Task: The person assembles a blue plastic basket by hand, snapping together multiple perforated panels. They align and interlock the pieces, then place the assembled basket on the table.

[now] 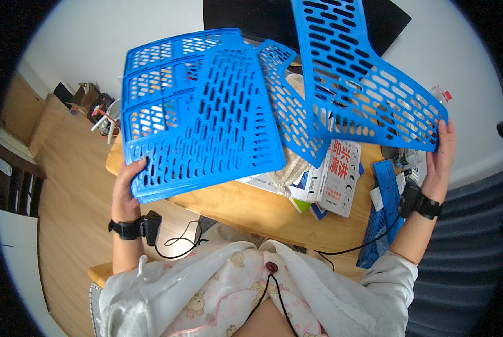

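Left hand (127,188): pinches the lower corner of a stack of blue slotted panels (201,118), lifted above the table's left edge (246,209).
Right hand (440,160): fingers clamp the outer edge of another blue panel (364,78), raised over the books (333,171) to keep the hinged panels apart.

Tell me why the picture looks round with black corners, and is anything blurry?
Head view: a fisheye lens gives the round frame and dark rim, and bends the wooden table edge. The blue plastic panels look sharp. Soft, even light; the white wall is bright but without harsh glare.
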Motion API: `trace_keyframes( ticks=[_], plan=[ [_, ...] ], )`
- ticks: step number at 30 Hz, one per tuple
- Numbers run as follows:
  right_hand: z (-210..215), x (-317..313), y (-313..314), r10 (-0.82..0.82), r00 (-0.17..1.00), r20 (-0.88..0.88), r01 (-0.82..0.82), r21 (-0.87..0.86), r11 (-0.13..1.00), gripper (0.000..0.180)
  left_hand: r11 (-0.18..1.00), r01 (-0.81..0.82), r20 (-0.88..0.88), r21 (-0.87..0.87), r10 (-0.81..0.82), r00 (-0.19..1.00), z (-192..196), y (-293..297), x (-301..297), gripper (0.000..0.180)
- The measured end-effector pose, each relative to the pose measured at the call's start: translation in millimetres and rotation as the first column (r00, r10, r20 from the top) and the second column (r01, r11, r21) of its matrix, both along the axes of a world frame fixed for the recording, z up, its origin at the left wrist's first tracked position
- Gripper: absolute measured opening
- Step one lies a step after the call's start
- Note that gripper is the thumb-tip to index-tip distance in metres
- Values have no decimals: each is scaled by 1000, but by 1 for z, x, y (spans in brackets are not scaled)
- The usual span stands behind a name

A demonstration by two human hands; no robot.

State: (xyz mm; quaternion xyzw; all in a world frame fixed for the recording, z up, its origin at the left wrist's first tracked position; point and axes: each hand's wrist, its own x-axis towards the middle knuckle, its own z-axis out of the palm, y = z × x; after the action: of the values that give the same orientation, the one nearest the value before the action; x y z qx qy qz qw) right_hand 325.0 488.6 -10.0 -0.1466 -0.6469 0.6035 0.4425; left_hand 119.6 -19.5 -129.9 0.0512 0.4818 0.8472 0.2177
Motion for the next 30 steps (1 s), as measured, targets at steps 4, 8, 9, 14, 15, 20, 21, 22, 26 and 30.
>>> trace_keyframes(
  ticks=[4,8,9,14,15,20,21,22,26,30],
  plan=[
    [27,-19,-16,285,952,115,-294,74,953,34,997,71,21,-8,-71,997,6,-6,-7,48],
    [20,-82,-41,451,809,376,-521,105,847,31,967,255,71,-8,-253,965,18,7,-15,49],
    [18,-100,-53,444,788,427,-538,126,833,31,967,254,84,-30,-251,964,21,8,-16,49],
    [8,-175,-105,605,583,543,-751,76,656,30,935,354,99,-20,-350,931,16,3,-19,51],
    [2,-185,-111,613,557,560,-769,69,635,30,922,386,90,11,-385,918,13,1,-20,51],
    [-36,-224,-125,486,558,673,-757,172,630,33,932,362,131,20,-361,923,-8,-5,-23,63],
    [-42,-228,-126,442,557,703,-764,225,605,33,942,336,152,1,-332,931,-11,-5,-23,63],
    [-49,-231,-128,465,539,702,-758,165,631,34,944,327,170,30,-327,929,-14,-5,-22,63],
    [-58,-238,-126,420,609,672,-730,268,629,34,938,342,144,52,-346,927,-14,-6,-21,67],
    [-71,-239,-126,340,657,673,-672,318,669,29,916,399,79,-52,-394,916,-3,-3,-19,62]
  ],
)
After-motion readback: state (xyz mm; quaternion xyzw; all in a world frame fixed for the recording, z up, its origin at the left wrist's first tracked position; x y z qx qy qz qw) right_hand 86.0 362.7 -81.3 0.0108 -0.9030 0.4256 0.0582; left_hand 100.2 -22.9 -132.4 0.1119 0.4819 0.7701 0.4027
